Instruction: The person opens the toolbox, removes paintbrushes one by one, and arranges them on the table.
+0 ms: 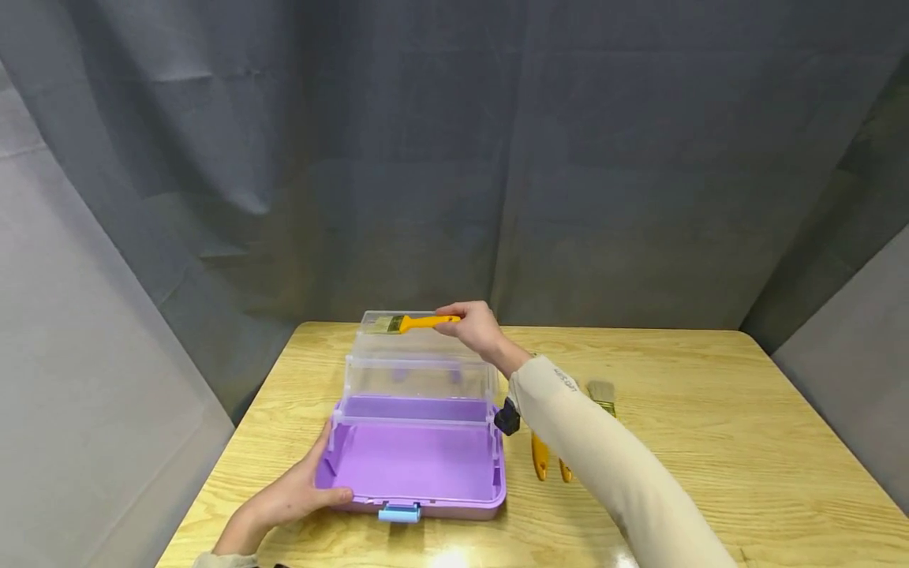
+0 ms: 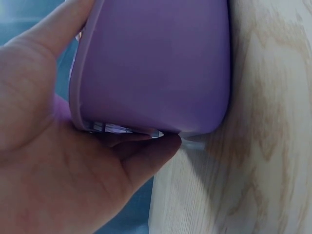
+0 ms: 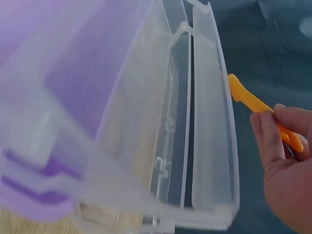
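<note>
A purple storage box (image 1: 419,465) stands open on the table, with clear fold-out trays (image 1: 419,377) raised in tiers behind it and a blue latch (image 1: 400,513) on its front. My left hand (image 1: 298,491) grips the box's left front corner, thumb over the rim and fingers along the side; the left wrist view shows this hand (image 2: 73,161) close against the purple wall. Up over the rearmost tray, my right hand (image 1: 474,325) pinches the yellow handle of a paintbrush (image 1: 419,322), its bristles pointing left. In the right wrist view, the tray hides the brush's (image 3: 251,101) bristle end.
More yellow-handled paintbrushes (image 1: 540,456) lie on the wooden table (image 1: 710,410) right of the box, partly covered by my right sleeve (image 1: 604,450). Grey cloth (image 1: 568,197) hangs behind the table's back edge and down both sides.
</note>
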A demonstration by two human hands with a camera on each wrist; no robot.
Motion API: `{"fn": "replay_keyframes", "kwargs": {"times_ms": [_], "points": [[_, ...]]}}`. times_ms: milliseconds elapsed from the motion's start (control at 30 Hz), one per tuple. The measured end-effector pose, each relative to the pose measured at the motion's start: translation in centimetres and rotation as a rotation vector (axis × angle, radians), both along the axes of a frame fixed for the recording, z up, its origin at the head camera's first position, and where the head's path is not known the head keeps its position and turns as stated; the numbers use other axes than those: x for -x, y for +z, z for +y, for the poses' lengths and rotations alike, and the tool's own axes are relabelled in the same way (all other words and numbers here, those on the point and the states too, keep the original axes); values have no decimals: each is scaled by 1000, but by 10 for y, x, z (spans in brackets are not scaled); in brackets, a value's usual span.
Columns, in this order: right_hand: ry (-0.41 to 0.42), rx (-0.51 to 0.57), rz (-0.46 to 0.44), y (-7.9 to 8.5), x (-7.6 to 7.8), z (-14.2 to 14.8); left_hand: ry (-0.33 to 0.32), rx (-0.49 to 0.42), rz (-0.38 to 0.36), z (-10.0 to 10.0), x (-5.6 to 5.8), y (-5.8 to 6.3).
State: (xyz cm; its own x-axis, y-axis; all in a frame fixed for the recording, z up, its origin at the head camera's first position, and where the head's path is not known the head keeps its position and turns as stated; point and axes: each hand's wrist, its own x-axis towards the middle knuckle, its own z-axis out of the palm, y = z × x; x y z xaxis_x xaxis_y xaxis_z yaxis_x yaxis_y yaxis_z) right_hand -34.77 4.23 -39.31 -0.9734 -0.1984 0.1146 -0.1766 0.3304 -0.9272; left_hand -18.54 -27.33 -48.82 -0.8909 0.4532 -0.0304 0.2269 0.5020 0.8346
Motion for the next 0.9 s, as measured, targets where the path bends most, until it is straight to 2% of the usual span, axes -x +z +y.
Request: {"fn": "replay_keyframes", "kwargs": {"times_ms": [267, 433, 567, 733, 900], "points": [[35, 74, 1, 7, -12, 32, 28, 22, 25, -4, -5, 1], [74, 124, -49, 14, -24, 65, 20, -5, 35, -4, -5, 1], [113, 114, -78, 18, -35, 96, 30, 1, 43, -4, -4, 1], [155, 114, -88, 16, -47, 134, 25, -24, 72, -5, 0, -2], [199, 232, -120, 6, -57, 173, 12, -58, 90, -3, 4, -4]]}}
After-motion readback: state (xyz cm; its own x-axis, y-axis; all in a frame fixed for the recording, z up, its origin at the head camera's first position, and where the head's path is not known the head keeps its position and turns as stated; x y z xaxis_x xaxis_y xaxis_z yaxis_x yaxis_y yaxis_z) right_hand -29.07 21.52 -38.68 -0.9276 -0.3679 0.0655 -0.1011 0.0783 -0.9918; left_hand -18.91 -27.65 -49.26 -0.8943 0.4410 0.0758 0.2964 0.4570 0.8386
